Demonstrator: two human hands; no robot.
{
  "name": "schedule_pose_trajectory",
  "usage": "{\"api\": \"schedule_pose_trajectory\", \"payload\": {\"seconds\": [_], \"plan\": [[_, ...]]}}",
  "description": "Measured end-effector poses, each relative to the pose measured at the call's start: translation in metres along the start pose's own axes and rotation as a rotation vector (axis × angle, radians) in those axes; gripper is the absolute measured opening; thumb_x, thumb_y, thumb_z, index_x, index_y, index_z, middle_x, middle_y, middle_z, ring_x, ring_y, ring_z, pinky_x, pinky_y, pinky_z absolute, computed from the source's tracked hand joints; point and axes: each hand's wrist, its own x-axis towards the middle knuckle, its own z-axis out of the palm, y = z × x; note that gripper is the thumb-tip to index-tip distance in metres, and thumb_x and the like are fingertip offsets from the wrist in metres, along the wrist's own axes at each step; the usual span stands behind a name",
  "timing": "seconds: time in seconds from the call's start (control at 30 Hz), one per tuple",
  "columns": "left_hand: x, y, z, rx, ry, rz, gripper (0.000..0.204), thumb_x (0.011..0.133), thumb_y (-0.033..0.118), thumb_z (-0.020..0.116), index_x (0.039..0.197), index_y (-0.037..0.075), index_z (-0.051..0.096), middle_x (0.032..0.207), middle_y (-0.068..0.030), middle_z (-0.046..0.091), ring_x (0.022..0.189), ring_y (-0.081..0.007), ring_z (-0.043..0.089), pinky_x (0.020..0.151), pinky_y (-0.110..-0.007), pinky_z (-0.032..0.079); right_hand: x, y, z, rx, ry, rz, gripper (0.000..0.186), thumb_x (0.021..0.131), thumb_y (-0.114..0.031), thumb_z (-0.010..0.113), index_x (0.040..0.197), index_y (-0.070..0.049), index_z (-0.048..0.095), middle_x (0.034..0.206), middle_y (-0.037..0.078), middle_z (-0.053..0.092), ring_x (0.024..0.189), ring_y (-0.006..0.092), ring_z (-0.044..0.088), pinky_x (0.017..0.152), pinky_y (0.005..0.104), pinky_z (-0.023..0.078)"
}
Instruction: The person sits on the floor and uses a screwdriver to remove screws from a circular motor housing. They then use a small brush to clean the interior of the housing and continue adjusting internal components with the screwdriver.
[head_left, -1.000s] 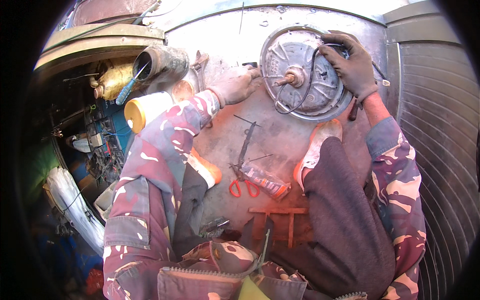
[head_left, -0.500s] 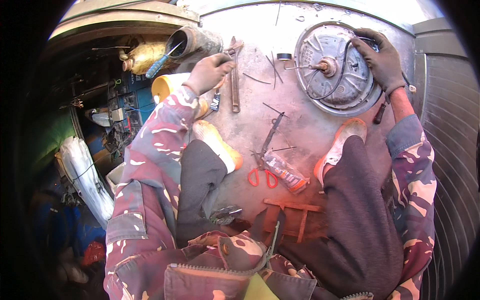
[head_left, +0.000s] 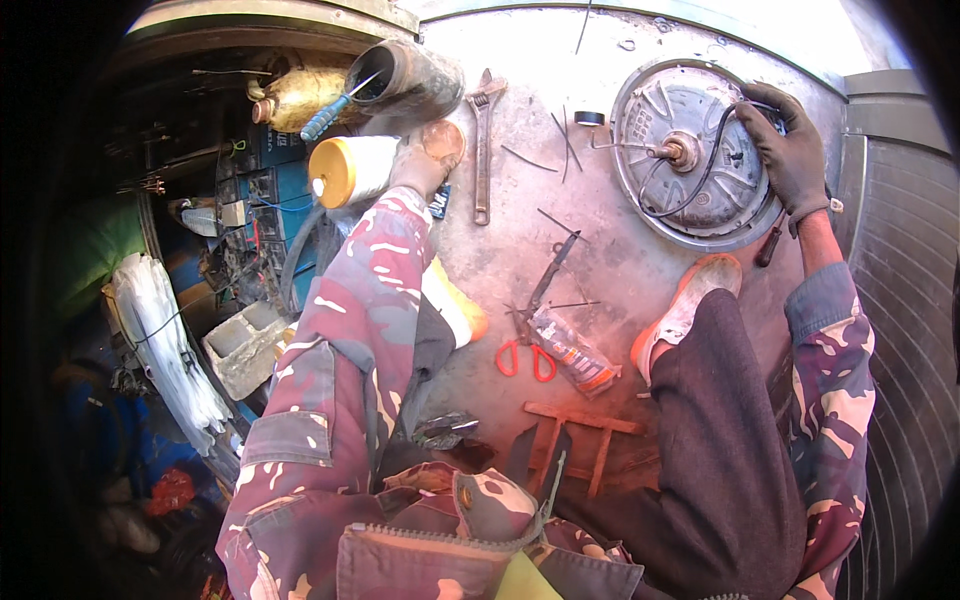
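My left hand [head_left: 416, 167], gloved, is closed round a small round brownish container [head_left: 442, 140]; its fingers are partly hidden. Beside it lies a white tub with a yellow lid [head_left: 338, 172]. An adjustable wrench [head_left: 483, 150] rests just right of that hand. At the far right, a round grey wheel hub motor [head_left: 668, 195] lies flat, its axle pointing up. My gloved right hand [head_left: 790, 150] is at its right rim, fingers closed on a black cable [head_left: 716, 150] that loops over the motor's face. A screwdriver with a dark handle [head_left: 769, 243] lies below that hand.
Red-handled scissors [head_left: 527, 358] and a glue tube [head_left: 575, 350] lie between my feet. A black tape roll [head_left: 589, 118] sits left of the motor. At left are a dark metal pot [head_left: 420, 85], a blue-handled screwdriver [head_left: 325, 118], a yellowish bottle [head_left: 290, 100] and a concrete block [head_left: 243, 345].
My left hand has come down and now has the brownish container in it. My right hand stays at the motor with the cable. The whole view has shifted slightly.
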Motion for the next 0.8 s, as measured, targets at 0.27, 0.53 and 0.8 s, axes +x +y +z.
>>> {"api": "schedule_pose_trajectory", "payload": {"seconds": [0.27, 0.53, 0.8], "plan": [[0.018, -0.005, 0.0, -0.102, -0.114, 0.029, 0.102, 0.075, 0.05, 0.092, 0.151, 0.0, 0.044, 0.147, -0.0259, 0.057, 0.137, -0.0407, 0.055, 0.114, -0.044, 0.045, 0.0, -0.001, -0.001, -0.03, -0.01, 0.028, 0.034, 0.095, -0.028, 0.081, 0.122, -0.008, 0.077, 0.119, 0.007, 0.075, 0.113, 0.016, 0.07, 0.099, 0.0294, 0.053], [-0.043, 0.022, -0.023, -0.148, -0.024, 0.156, 0.106, 0.073, 0.045, 0.093, 0.155, 0.004, 0.04, 0.146, -0.0275, 0.054, 0.134, -0.0437, 0.056, 0.113, -0.047, 0.046, 0.0, 0.002, -0.001, -0.006, -0.011, 0.023, 0.036, 0.094, -0.027, 0.081, 0.123, -0.006, 0.076, 0.12, 0.009, 0.075, 0.113, 0.0173, 0.07, 0.099, 0.0302, 0.053], [-0.143, 0.043, -0.01, -0.031, -0.301, 0.444, 0.103, 0.078, 0.049, 0.086, 0.159, 0.007, 0.039, 0.156, -0.0235, 0.045, 0.143, -0.0422, 0.046, 0.117, -0.048, 0.043, 0.001, 0.0, -0.002, 0.036, -0.023, 0.064, 0.034, 0.095, -0.024, 0.081, 0.123, -0.006, 0.076, 0.125, 0.009, 0.073, 0.115, 0.0172, 0.069, 0.101, 0.0306, 0.053]]}}
